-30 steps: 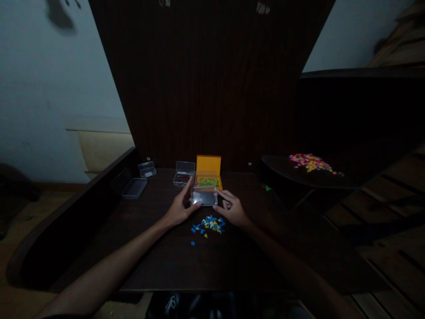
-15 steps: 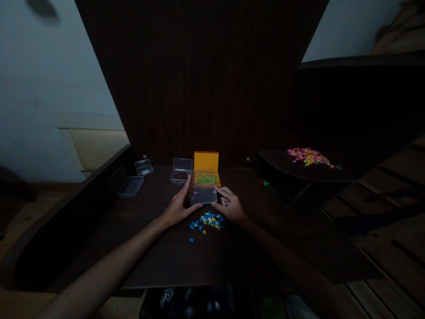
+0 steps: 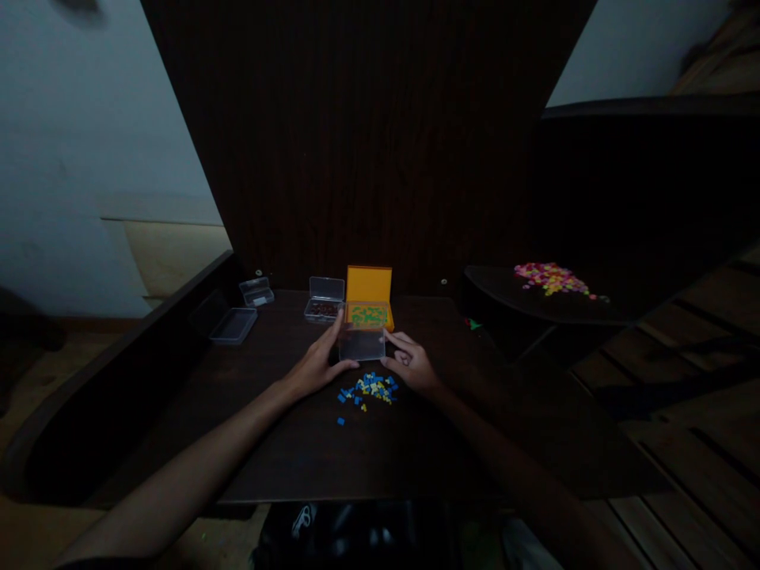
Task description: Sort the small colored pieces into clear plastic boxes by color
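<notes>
A clear plastic box (image 3: 362,346) with its lid raised stands between my two hands, in front of the yellow box (image 3: 369,283). My left hand (image 3: 317,364) grips its left side, thumb along the near edge and fingers up the side. On the right side, my right hand (image 3: 411,364) holds it with thumb and index finger, the other fingers curled in. Just nearer to me lies a loose pile of small blue and yellow bricks (image 3: 375,386), with one blue brick (image 3: 340,421) apart from it. Green pieces (image 3: 369,315) show in the yellow box, partly through the clear lid.
Left of the yellow box, an open clear box (image 3: 324,309) holds small dark brown pieces. Two more open clear boxes, a small one (image 3: 256,294) and a larger one (image 3: 233,325), sit by the left side panel. Pink and yellow pieces (image 3: 552,279) are heaped on the right shelf (image 3: 504,294).
The clear box's raised lid has tilted lower toward the yellow box. Both hands keep their hold on the box, and the view has shifted slightly.
</notes>
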Demonstrator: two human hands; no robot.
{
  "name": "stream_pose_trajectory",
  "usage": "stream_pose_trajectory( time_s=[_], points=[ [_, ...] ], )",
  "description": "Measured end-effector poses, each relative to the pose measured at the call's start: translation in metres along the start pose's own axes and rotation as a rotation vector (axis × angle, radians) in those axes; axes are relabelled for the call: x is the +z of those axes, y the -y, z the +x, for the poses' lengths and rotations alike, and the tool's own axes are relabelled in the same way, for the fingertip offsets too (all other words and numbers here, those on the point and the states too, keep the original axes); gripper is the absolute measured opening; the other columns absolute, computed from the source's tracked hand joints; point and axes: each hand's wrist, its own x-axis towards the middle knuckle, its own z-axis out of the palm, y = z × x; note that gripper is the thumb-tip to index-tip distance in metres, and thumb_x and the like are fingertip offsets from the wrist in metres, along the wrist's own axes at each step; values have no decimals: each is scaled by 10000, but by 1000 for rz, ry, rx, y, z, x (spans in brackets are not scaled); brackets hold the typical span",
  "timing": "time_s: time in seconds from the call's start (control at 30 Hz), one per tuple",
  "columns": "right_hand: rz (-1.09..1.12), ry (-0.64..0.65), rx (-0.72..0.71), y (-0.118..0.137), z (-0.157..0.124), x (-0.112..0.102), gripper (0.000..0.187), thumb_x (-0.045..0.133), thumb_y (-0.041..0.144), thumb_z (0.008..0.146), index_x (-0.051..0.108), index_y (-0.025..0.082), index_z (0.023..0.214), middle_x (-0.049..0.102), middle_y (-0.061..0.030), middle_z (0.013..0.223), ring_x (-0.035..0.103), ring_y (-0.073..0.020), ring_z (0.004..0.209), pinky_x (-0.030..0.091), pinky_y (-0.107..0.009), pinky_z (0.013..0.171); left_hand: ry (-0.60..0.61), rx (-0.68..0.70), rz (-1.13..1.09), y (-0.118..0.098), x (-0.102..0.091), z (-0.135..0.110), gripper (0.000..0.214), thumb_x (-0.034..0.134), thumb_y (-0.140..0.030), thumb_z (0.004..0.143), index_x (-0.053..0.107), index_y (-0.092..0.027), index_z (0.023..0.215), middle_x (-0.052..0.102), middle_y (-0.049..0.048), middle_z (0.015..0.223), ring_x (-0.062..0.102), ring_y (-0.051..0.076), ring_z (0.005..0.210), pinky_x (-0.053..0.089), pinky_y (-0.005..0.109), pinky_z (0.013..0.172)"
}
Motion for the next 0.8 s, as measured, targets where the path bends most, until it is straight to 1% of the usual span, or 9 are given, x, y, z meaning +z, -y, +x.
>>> stream_pose_trajectory(
  time_s=[0.1, 0.2, 0.33, 0.43, 0.53, 0.63, 0.7, 0.73, 0.8],
  points=[
    [-20, -26, -5, -1, 0, 1, 500, 596, 290, 803, 577, 173, 1288, 572, -76, 1049, 263, -7, 479, 225, -186, 412, 31, -2, 22, 2, -3, 0, 1018, 674, -421, 779, -17, -227, 1500, 252, 162, 1536, 346, 287, 1376, 339, 424, 1118],
    [-64, -60, -12, -2, 1, 2, 452, 586, 305, 819, 611, 173, 1250, 596, -66, 996, 261, -20, 481, 226, -193, 414, 36, -9, 23, 2, -4, 0, 1024, 664, -427, 785, -40, -214, 1499, 264, 174, 1528, 364, 290, 1365, 358, 436, 1105],
    [-98, -71, -34, -3, 1, 0, 431, 603, 304, 812, 636, 167, 1219, 617, -65, 961, 263, -26, 478, 228, -198, 412, 31, 5, 22, 1, -4, -1, 1020, 661, -427, 784, -31, -205, 1500, 293, 177, 1517, 397, 291, 1349, 377, 438, 1093],
    [-100, -77, -38, -4, 1, -1, 432, 600, 299, 817, 630, 165, 1226, 622, -65, 961, 274, -27, 482, 240, -196, 414, 30, 26, 19, 1, -3, -1, 1004, 651, -397, 793, -32, -197, 1500, 361, 178, 1486, 446, 290, 1317, 395, 444, 1078],
    [-87, -75, -19, -5, 1, -1, 439, 606, 308, 812, 629, 165, 1226, 624, -59, 967, 297, -29, 490, 273, -190, 422, 10, 33, -7, 0, -2, -1, 1002, 659, -375, 782, -12, -184, 1501, 481, 175, 1399, 536, 287, 1232, 431, 451, 1043],
    [-60, -33, 12, 0, 3, -5, 445, 598, 344, 821, 625, 168, 1229, 628, -65, 990, 411, -53, 552, 364, -192, 474, -25, 10, -54, -2, -1, -1, 1021, 685, -368, 758, 12, -179, 1501, 601, 146, 1251, 616, 267, 1112, 461, 452, 1006],
    [-40, 18, 32, 6, 6, -11, 431, 562, 374, 849, 627, 171, 1223, 634, -77, 1005, 528, -107, 712, 449, -216, 593, -46, -11, -84, -3, 0, 0, 1029, 695, -373, 750, 18, -185, 1501, 621, 134, 1207, 630, 261, 1077, 468, 460, 992],
    [-51, 44, 47, 9, 7, -16, 420, 541, 386, 861, 633, 172, 1212, 639, -76, 996, 549, -126, 769, 465, -230, 640, -56, -25, -96, -3, 0, 0, 1029, 696, -376, 748, 19, -190, 1500, 617, 136, 1210, 631, 261, 1072, 472, 464, 984],
    [-117, 92, 71, 15, 9, -28, 381, 529, 389, 872, 666, 162, 1145, 634, -71, 952, 552, -132, 773, 466, -245, 670, -74, -56, -112, -4, 0, 1, 1026, 695, -379, 749, 19, -200, 1500, 597, 145, 1240, 629, 263, 1070, 484, 461, 968]
  ],
)
